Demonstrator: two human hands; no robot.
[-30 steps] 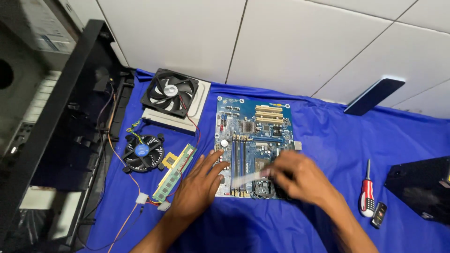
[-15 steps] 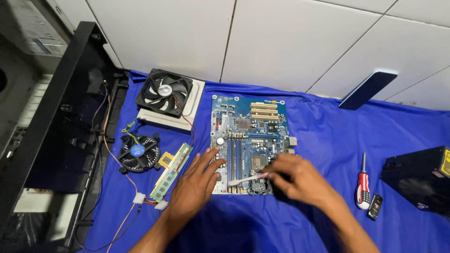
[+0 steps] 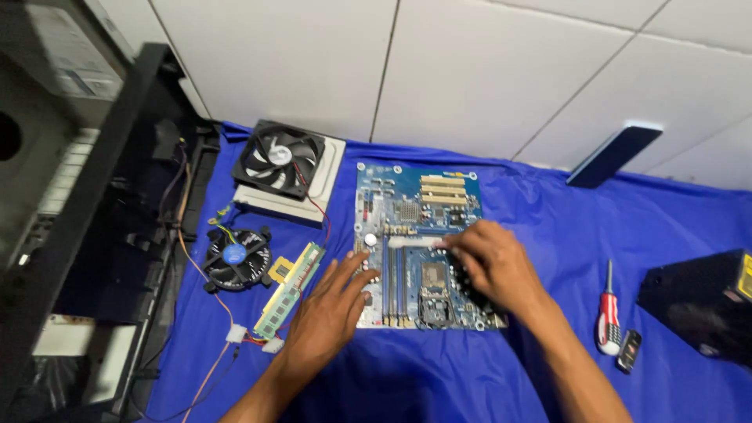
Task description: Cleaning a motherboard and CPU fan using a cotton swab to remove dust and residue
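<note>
Motherboard [image 3: 419,235]: blue, flat on the blue cloth [image 3: 548,235], under both hands.
Left hand [image 3: 333,309]: open, fingers spread, pressing the board's near-left edge.
Right hand [image 3: 493,262]: closed on a thin white stick [image 3: 411,243], whose tip lies on the board left of the hand (what the stick is, cannot tell).
RAM sticks [image 3: 291,290]: just left of the left hand.
Cooler [image 3: 235,258], case fan [image 3: 280,160]: further left.
Screwdriver [image 3: 607,317]: well right of the right hand.
Risks: stick snags small parts if pressed hard; board slides on cloth if the left hand lifts; bare fingers touch contacts, static harm.
</note>
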